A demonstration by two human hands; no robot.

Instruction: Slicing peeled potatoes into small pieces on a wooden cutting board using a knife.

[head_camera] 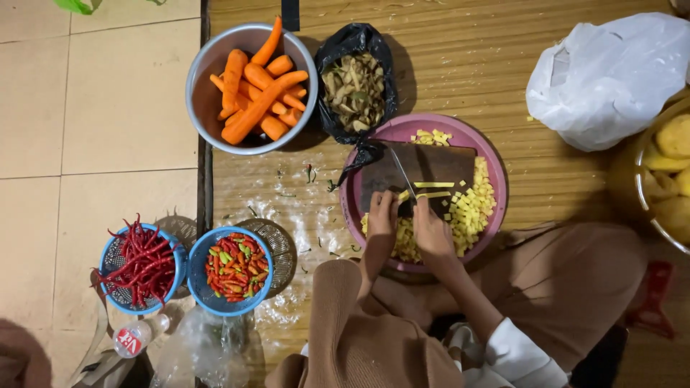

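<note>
In the middle of the frame, yellow strips (433, 185) are cut on a dark board (438, 167) set in a pink tray (496, 169). The hands are side by side. The knife (402, 172) is gripped by one hand (382, 214); which one cannot be told. The other hand (431, 231) rests by the strips. Fingertips are best kept curled back from the blade. Small, even cuts work best.

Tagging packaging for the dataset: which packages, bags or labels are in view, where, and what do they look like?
Plastic bottle: lying bottom left below the chilli baskets, clear, with a red and white label.
Black plastic bag: top centre beside the carrot bowl, open, holding peelings.
White plastic bag: top right on the mat, crumpled, bulging.
Clear plastic bag: bottom, below the blue baskets, crinkled.
</note>
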